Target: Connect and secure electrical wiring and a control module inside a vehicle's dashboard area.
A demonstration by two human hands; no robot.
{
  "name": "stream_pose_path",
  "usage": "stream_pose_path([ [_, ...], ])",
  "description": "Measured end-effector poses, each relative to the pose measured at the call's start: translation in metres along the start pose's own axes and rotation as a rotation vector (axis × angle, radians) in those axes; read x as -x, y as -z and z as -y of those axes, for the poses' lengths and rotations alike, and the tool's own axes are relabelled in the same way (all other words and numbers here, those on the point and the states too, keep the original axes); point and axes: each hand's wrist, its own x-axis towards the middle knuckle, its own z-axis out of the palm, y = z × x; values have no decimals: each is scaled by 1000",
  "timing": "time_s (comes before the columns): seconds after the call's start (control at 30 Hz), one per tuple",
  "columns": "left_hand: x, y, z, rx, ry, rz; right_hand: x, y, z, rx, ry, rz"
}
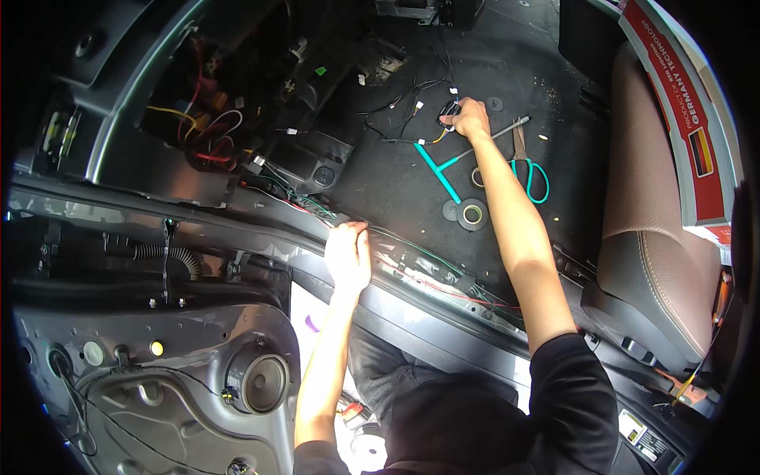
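My right hand (470, 119) reaches over the dark car floor and is closed on a small black part (449, 109) with thin wires. A loose black wiring harness (404, 111) with small white tags spreads out to its left. My left hand (347, 252) lies at the door sill (431, 291), fingers curled in beside a run of thin green and red wires (305, 204); what they grip, if anything, is hidden. Below my right hand are a teal T-handle wrench (448, 184), teal-handled scissors (538, 180) and a roll of black tape (473, 214).
A brown seat (657, 198) stands at the right, with a red and white box (689, 127) on it. At lower left is the opened door panel with a round speaker (260, 383). Exposed coloured wires (212, 142) hang at upper left.
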Motion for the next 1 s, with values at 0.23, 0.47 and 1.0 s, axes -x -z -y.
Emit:
stream_pose_path([
  [0.23,-116,-31,-8,215,119,138,-3,-16,-9,-1354,-61,-132],
  [0.47,-272,-179,69,56,483,219,-5,-29,-14,-1494,-132,117],
  [1.0,-221,-157,5,1560,512,30,2,-9,-2,-1743,221,133],
])
